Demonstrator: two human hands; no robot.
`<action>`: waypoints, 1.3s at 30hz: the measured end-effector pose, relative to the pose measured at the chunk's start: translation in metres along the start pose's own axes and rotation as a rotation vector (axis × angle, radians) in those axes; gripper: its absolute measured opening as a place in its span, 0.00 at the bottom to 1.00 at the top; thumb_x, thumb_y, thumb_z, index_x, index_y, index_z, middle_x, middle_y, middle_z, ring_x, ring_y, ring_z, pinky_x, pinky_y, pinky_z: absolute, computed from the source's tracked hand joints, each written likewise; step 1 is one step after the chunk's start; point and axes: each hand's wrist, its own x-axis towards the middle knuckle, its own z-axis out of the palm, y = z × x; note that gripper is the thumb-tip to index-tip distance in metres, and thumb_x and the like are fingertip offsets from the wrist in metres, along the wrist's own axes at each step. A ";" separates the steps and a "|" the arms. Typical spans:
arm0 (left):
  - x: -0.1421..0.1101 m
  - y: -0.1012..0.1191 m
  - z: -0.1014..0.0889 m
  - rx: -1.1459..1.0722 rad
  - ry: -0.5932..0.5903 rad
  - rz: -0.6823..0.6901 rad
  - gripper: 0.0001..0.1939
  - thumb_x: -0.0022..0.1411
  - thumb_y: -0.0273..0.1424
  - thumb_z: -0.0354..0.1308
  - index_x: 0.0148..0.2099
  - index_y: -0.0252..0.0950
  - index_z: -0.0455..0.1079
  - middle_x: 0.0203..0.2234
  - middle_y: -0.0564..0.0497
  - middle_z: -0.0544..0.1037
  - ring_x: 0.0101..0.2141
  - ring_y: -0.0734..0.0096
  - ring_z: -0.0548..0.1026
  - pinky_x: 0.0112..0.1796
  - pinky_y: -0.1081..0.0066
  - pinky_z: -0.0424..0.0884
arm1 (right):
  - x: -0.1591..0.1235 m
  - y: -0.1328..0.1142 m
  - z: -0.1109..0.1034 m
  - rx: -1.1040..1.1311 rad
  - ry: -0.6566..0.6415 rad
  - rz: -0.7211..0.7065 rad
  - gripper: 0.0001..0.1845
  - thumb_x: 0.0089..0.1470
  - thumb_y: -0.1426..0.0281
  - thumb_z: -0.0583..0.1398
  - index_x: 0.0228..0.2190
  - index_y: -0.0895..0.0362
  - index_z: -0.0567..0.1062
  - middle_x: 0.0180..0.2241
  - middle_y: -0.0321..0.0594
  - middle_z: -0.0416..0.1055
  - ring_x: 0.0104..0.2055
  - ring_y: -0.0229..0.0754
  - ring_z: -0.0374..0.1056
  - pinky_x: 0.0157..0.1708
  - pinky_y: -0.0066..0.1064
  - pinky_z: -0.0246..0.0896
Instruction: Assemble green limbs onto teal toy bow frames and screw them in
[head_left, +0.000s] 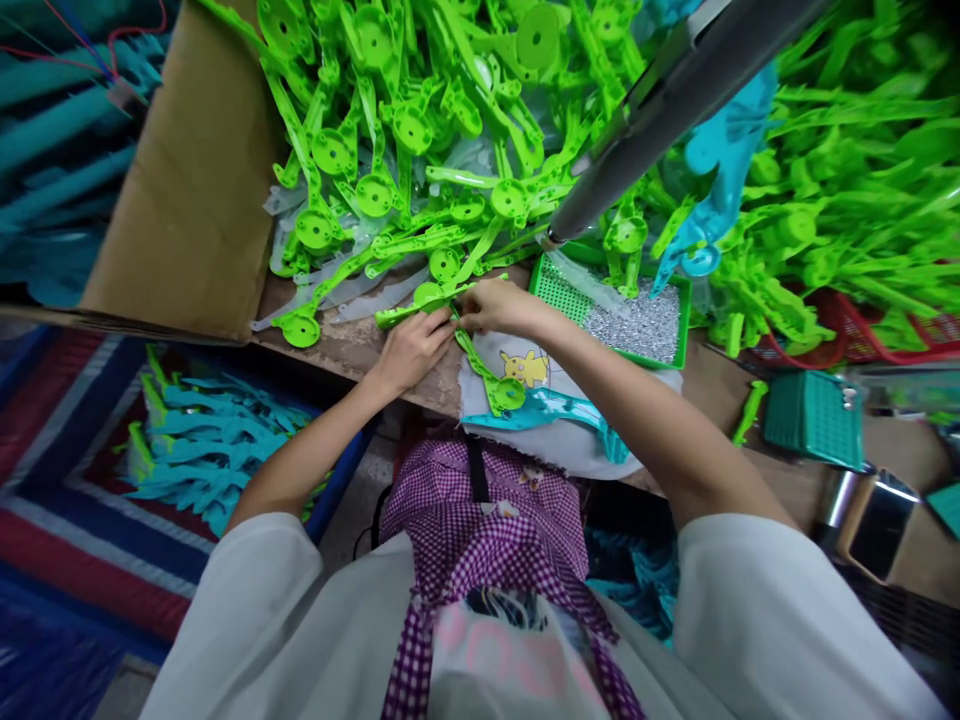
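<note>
My left hand (415,348) is closed on a lime-green plastic part (405,315) with a round disc, just above the front of the workbench. Close beside it, my right hand (491,306) has its fingers pinched together at the same part; anything small between them is hidden. Below my fingers, another green part (508,393) with a round end lies on a grey cloth (450,420) printed with a yellow cartoon figure. A turquoise plastic part (551,408) rests on that cloth too. Right of my right hand stands a green basket (684,330) holding many small silvery metal pieces (641,322).
A heap of green parts (375,110) covers the bench's back. A dark bar-shaped tool (645,140) slants down toward the basket. Cardboard (184,180) stands at left, a bin of turquoise parts (225,430) below. A teal basket (816,420) and a phone (883,525) lie right.
</note>
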 end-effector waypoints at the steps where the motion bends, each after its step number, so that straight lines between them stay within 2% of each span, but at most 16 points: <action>1: 0.000 0.000 0.000 -0.010 0.002 0.002 0.15 0.73 0.33 0.51 0.53 0.34 0.76 0.50 0.39 0.79 0.43 0.60 0.80 0.44 0.58 0.79 | -0.004 0.002 0.002 -0.026 0.054 -0.002 0.05 0.56 0.71 0.63 0.32 0.57 0.82 0.32 0.44 0.81 0.41 0.48 0.75 0.43 0.35 0.63; 4: 0.000 -0.001 0.001 -0.049 0.021 0.008 0.14 0.73 0.32 0.52 0.53 0.34 0.75 0.51 0.39 0.78 0.46 0.60 0.79 0.47 0.57 0.79 | -0.019 0.007 0.014 -0.044 0.172 0.026 0.10 0.60 0.70 0.60 0.39 0.55 0.81 0.41 0.46 0.81 0.45 0.51 0.74 0.46 0.39 0.60; 9: 0.001 -0.002 0.001 -0.096 0.029 -0.014 0.13 0.72 0.31 0.53 0.53 0.35 0.75 0.52 0.40 0.78 0.49 0.59 0.79 0.50 0.54 0.78 | -0.032 0.005 0.044 -0.009 0.338 0.020 0.12 0.64 0.68 0.55 0.39 0.55 0.79 0.42 0.45 0.80 0.46 0.52 0.72 0.54 0.49 0.47; 13: 0.002 -0.001 -0.001 -0.121 0.020 -0.019 0.13 0.71 0.29 0.54 0.53 0.34 0.75 0.52 0.38 0.77 0.50 0.57 0.78 0.49 0.54 0.78 | -0.035 -0.001 0.065 0.045 0.384 0.002 0.15 0.67 0.66 0.51 0.41 0.54 0.78 0.41 0.44 0.80 0.45 0.50 0.71 0.51 0.46 0.45; 16: 0.002 0.000 -0.002 -0.094 0.014 -0.014 0.13 0.71 0.28 0.53 0.53 0.33 0.75 0.52 0.38 0.77 0.49 0.57 0.78 0.49 0.54 0.79 | -0.042 -0.004 0.077 -0.079 0.410 -0.065 0.18 0.68 0.70 0.47 0.44 0.54 0.76 0.43 0.46 0.78 0.43 0.49 0.69 0.51 0.46 0.43; 21: 0.003 0.002 -0.002 -0.089 0.007 -0.037 0.13 0.71 0.28 0.52 0.51 0.32 0.76 0.52 0.38 0.77 0.49 0.58 0.78 0.50 0.54 0.77 | -0.055 -0.007 0.091 -0.338 0.398 -0.173 0.23 0.65 0.77 0.45 0.54 0.57 0.73 0.43 0.51 0.76 0.40 0.48 0.67 0.52 0.48 0.44; 25: 0.005 0.004 -0.003 -0.085 0.000 -0.054 0.12 0.71 0.29 0.53 0.48 0.33 0.76 0.51 0.38 0.77 0.49 0.57 0.78 0.51 0.54 0.76 | -0.054 -0.012 0.092 -0.424 0.365 -0.210 0.23 0.64 0.79 0.45 0.50 0.58 0.75 0.43 0.51 0.75 0.41 0.49 0.67 0.51 0.47 0.47; 30: 0.009 0.005 -0.006 -0.082 -0.022 -0.064 0.10 0.71 0.30 0.54 0.46 0.33 0.76 0.51 0.40 0.78 0.48 0.58 0.78 0.49 0.57 0.76 | -0.054 -0.012 0.088 -0.420 0.308 -0.217 0.22 0.65 0.79 0.44 0.48 0.61 0.75 0.44 0.53 0.74 0.41 0.49 0.67 0.47 0.44 0.50; 39: 0.011 0.018 -0.003 -0.061 0.014 -0.205 0.08 0.69 0.31 0.57 0.40 0.36 0.76 0.51 0.42 0.78 0.47 0.56 0.76 0.48 0.55 0.74 | -0.057 0.003 0.092 -0.332 0.277 -0.178 0.23 0.65 0.78 0.46 0.55 0.62 0.72 0.44 0.53 0.73 0.41 0.49 0.68 0.39 0.39 0.52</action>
